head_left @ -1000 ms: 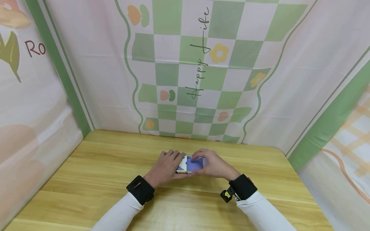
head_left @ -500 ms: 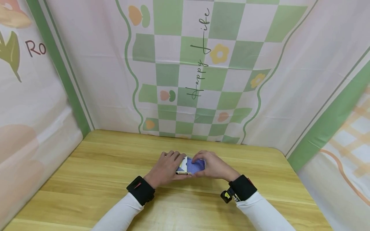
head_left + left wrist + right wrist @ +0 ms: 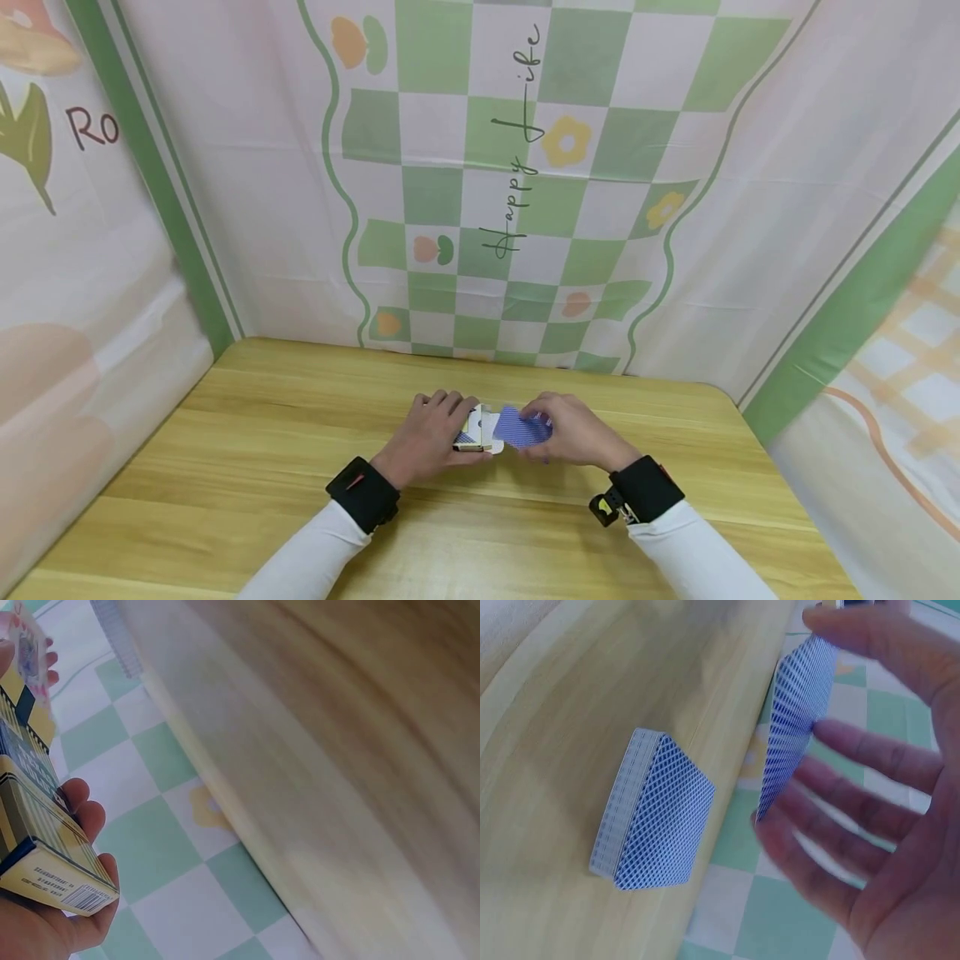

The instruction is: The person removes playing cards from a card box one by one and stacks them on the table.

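Note:
My left hand [image 3: 431, 435] grips a playing-card box [image 3: 56, 817], yellow and dark blue with a barcode on one end. In the head view the box's open end and white flap [image 3: 495, 433] face right. Just beyond the flap, my right hand [image 3: 573, 429] pinches a thin blue-patterned playing card [image 3: 517, 427] or a few together, apart from the box; the exact count is unclear. A printed face shows on the held card [image 3: 28, 656] in the left wrist view. Under the right hand, a stack of playing cards [image 3: 664, 814] rests back-up on the table, mostly hidden in the head view.
The wooden table [image 3: 300, 483] spreads around both hands. Behind it hangs a green-and-white checked cloth [image 3: 495, 208], with further printed cloth at both sides. Each wrist wears a black strap, and a small camera [image 3: 606, 507] sits on the right one.
My right hand has moved right, drawing the blue-backed card or cards out of the box, so the white flap now shows. My left hand has stayed nearly still on the box.

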`<state>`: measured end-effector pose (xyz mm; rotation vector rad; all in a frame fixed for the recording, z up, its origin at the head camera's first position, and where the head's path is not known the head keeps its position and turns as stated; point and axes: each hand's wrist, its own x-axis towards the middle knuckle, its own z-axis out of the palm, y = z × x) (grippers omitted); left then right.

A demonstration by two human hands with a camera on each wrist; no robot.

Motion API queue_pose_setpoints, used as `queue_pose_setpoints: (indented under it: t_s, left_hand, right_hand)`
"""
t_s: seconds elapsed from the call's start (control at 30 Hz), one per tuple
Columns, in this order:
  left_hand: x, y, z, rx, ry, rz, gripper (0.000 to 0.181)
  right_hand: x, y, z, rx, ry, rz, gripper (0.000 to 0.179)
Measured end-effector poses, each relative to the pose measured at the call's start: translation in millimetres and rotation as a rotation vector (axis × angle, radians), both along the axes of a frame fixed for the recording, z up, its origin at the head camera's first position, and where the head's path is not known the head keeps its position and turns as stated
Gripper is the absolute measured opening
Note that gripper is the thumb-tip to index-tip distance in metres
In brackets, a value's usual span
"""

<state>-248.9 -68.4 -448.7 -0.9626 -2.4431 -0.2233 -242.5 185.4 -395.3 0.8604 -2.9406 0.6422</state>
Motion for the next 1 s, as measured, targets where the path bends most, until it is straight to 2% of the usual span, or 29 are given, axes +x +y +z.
queue_pose_setpoints:
  t_s: [0.2,0.37,0.47,0.73,1.0]
  left_hand:
    - [0.8,-0.5,1.5,0.01,-0.009,0.005,0.076]
    - [1.0,-0.5,0.8,0.021,-0.032,0.0,0.076]
    - [0.9,-0.3,0.8,0.027,-0.033,-0.007,0.076]
    - [-0.2,-0.7,-0.1,0.022,-0.033,0.005,0.078]
    - [-0.4,-1.6,-0.8,0.017,-0.052,0.014,0.078]
  right_hand:
    - [-3.0,5,-0.9,0.073,0.076,-0.189,0.05]
    - [-7.1,6,-5.0,0.073,0.043,-0.345,0.049]
    - [-9.3,6,-8.9,0.057,0.028,-0.41,0.048]
    - [-13.7,4,-19.2,0.058,0.005,-0.506,0.043]
    - [-14.8,3,-27.1,0.062,-0.022,-0.518,0.038]
